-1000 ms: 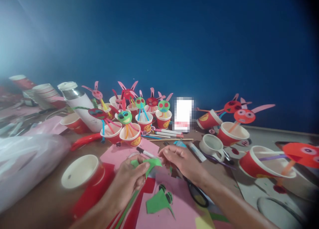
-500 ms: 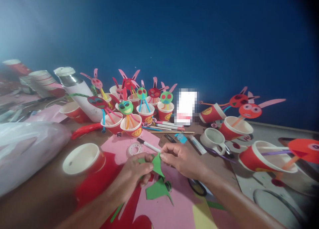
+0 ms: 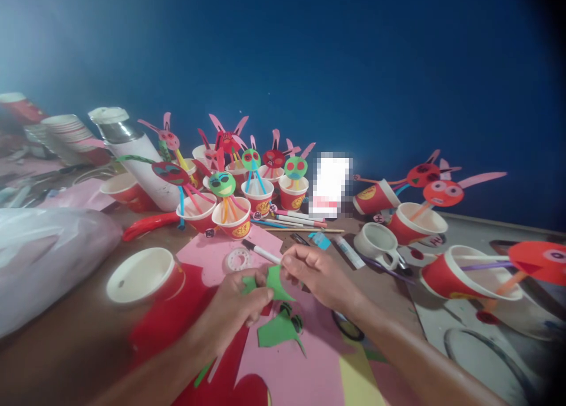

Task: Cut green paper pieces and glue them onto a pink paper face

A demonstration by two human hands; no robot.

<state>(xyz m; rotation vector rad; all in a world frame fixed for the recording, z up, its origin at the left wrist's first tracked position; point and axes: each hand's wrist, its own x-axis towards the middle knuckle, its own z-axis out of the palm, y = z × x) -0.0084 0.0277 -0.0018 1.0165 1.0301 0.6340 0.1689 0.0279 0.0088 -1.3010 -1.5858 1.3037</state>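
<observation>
In the head view, we see both hands raised just above the middle of the worktop (image 3: 66, 359), working at a piece of green paper (image 3: 277, 282). Our left hand (image 3: 242, 300) is clamped on it, thumb across the front and fingers behind; more green shows between these fingers, and we cannot tell whether it belongs to the same piece. Our right hand (image 3: 316, 273) pinches the upper right edge, thumb and fingertips together. Just below, a second green piece (image 3: 276, 330) with a pointed tail lies on a pink sheet (image 3: 305, 365), touching dark-marked cut-outs (image 3: 297, 322) beside it. Under our left forearm spreads red paper (image 3: 163, 320), with a white-lined cup (image 3: 145, 276) near its left edge. A roll of tape (image 3: 237, 260) and a capped marker (image 3: 265, 251) lie just beyond our hands, on more pink paper. Near the right forearm we see a black loop (image 3: 339, 323), partly covered by that arm. Farther right stand a white mug (image 3: 375, 247) and, beside it, a glue stick (image 3: 350, 254) lying flat. Behind everything, red cups (image 3: 232, 224) hold paper faces (image 3: 221, 184) on coloured strips, near a tilted-looking flask (image 3: 148, 167); a plastic bag (image 3: 53, 264) lies at far left.
</observation>
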